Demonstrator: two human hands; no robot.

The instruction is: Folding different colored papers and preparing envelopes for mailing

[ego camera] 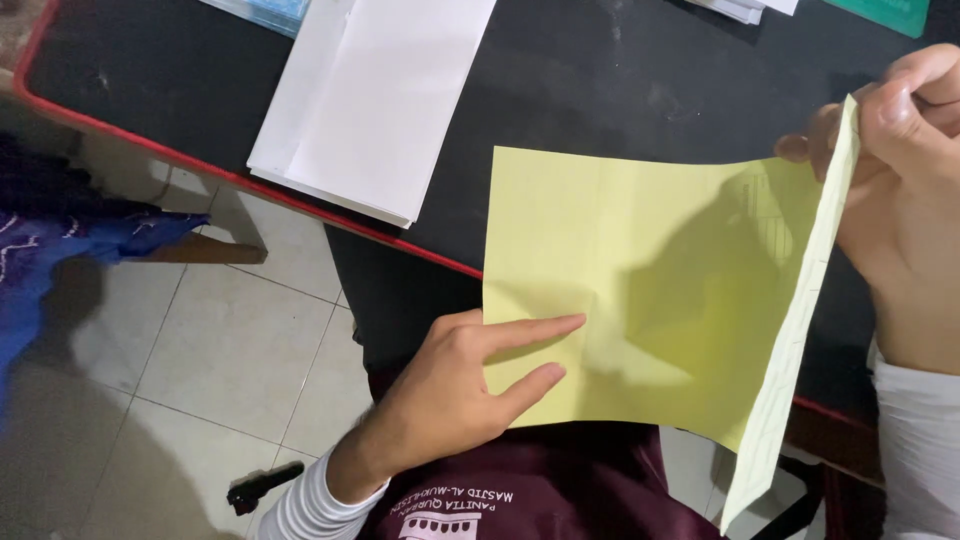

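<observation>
Fingers of the left hand point(455, 385) were laid flat and spread on the near left edge of the yellow sheet point(640, 290), pressing rather than gripping. Farther right, its raised flap was pinched shut in the right hand point(900, 170), over the black table point(560, 90).

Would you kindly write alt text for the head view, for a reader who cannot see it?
Two hands fold a yellow sheet of paper over a black table: the left hand presses it flat, the right hand pinches its raised edge. A stack of white paper lies beyond.
</observation>
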